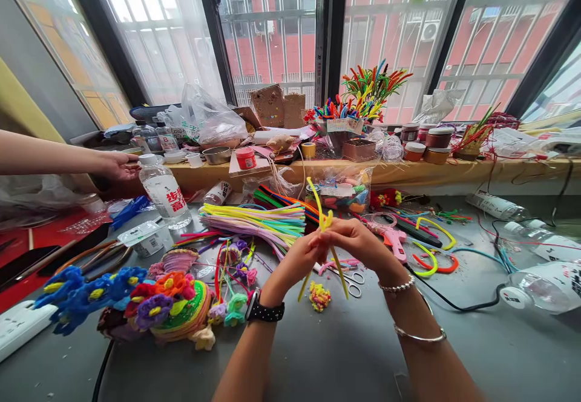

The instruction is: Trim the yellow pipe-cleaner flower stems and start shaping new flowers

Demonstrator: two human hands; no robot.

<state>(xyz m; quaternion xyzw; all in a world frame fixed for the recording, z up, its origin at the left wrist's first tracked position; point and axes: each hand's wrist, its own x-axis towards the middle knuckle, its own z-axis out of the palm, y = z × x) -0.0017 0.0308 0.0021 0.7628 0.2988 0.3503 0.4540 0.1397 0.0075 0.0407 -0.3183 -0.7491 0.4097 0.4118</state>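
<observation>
Both my hands meet above the middle of the grey table. My left hand [303, 258] pinches a yellow pipe cleaner [338, 272], whose ends stick out below and above the fingers. My right hand [356, 241] closes on the same piece from the other side; a small bend or loop shows at the fingertips. Beneath them lies a small yellow and pink fuzzy cluster [320, 297]. Scissors [354, 284] rest just behind it, partly hidden by my right hand. A bundle of pastel pipe cleaners [258, 220] lies beyond my left hand.
Pipe-cleaner flowers [154, 308] crowd the left. A pink glue gun [394, 238] with a black cord lies right, near plastic bottles [540, 287]. Another person's hand [120, 166] reaches in beside an upright bottle [166, 193]. Jars and craft supplies line the windowsill [200, 178].
</observation>
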